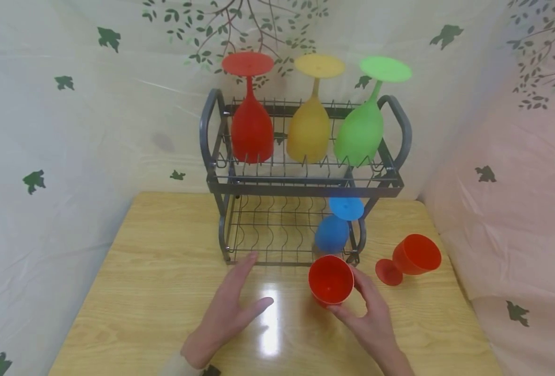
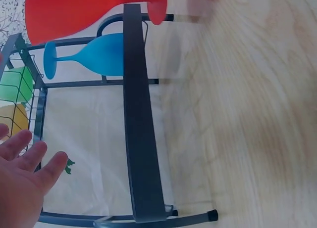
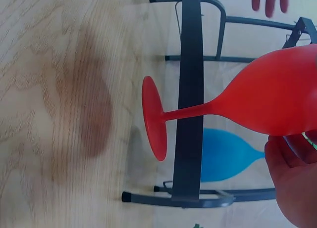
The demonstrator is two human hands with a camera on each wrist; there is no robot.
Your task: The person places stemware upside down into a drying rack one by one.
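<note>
Your right hand pinches an upright red plastic goblet before the dark metal rack; your left hand, fingers spread, is empty. Four inverted goblets are racked; the pinched one and a toppled red goblet are not.

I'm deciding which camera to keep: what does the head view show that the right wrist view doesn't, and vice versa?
Only the head view: the upper red goblet and yellow goblet, both upside down, the side-lying red goblet, and the inside of the held red goblet.

Only the right wrist view: the held one's stem and foot.

Both: the right grip holding it, the left grip, and the rack with the upside-down blue goblet on its lower tier.
</note>
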